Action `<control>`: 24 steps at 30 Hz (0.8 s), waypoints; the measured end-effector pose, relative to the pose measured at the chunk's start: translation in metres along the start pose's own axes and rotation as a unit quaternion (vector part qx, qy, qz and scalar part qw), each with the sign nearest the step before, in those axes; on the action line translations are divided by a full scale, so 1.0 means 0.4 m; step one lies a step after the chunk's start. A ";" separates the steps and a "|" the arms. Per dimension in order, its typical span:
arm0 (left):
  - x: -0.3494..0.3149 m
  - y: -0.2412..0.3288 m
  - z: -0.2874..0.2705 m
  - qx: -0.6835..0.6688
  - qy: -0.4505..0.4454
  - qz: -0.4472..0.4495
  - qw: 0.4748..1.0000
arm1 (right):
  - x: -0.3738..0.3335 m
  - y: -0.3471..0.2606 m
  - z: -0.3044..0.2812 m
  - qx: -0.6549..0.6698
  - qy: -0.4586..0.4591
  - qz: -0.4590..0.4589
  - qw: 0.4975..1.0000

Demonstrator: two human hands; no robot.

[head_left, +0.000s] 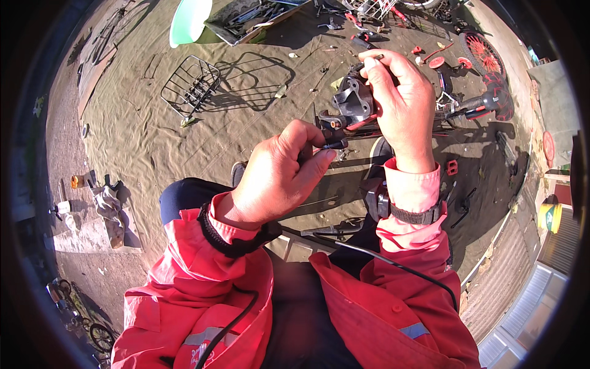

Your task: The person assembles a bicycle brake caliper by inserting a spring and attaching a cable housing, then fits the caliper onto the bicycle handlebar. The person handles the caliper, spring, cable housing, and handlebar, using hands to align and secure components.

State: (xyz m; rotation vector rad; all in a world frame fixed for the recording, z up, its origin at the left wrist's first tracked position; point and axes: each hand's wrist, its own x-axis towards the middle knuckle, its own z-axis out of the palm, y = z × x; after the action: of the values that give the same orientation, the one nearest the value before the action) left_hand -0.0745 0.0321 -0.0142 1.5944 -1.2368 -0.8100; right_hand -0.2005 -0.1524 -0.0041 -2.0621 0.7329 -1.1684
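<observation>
In front of me is a black metal bracket [355, 101] with bolt holes, apparently part of a bicycle; red frame parts show just below it. My left hand [279, 169] is closed, thumb and forefinger pinching a small black cylindrical piece [335, 145] close under the bracket. My right hand [402, 101] is closed at the bracket's upper right, with a short dark pin-like piece [376, 57] between its fingertips. The palm side of that hand and whatever lies behind it are hidden.
A black wire basket [192, 86] stands on the brown ground sheet [147, 138]. Beyond it are a pale green basin [191, 21] and a tool tray [246, 21]. A red-spoked wheel [482, 52] and a red pedal [452, 167] lie right. A dark cable [393, 261] crosses my right sleeve.
</observation>
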 end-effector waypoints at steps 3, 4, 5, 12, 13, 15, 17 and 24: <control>0.000 -0.017 -0.013 -0.029 -0.002 0.028 0.999 | -0.002 -0.001 -0.003 -0.015 -0.018 0.005 1.000; 0.001 -0.023 -0.018 -0.085 -0.002 0.029 0.996 | -0.003 -0.001 -0.004 -0.004 -0.014 0.005 1.000; 0.001 -0.029 -0.023 -0.141 -0.002 0.029 0.990 | -0.004 -0.001 -0.003 0.005 -0.010 0.012 1.000; 0.011 -0.034 -0.047 -0.438 0.021 -0.089 0.894 | -0.001 0.007 0.002 0.004 0.005 -0.007 1.000; 0.017 -0.028 -0.040 -0.416 0.036 -0.089 0.904 | -0.001 0.007 0.001 0.010 0.004 -0.009 1.000; 0.027 -0.013 -0.024 -0.308 0.058 -0.034 0.949 | -0.001 0.003 0.001 0.013 0.005 -0.006 1.000; 0.033 0.005 -0.006 -0.137 0.086 0.016 0.987 | -0.001 -0.003 0.001 0.024 -0.001 -0.001 1.000; 0.062 0.026 -0.001 0.139 0.122 0.191 0.964 | -0.003 -0.016 0.002 0.056 -0.006 0.016 0.998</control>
State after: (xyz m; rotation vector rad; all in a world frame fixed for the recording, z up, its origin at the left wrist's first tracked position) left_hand -0.0710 0.0076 -0.0032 1.5454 -1.4580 -0.1941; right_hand -0.1994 -0.1472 0.0001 -1.9560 0.6769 -1.1519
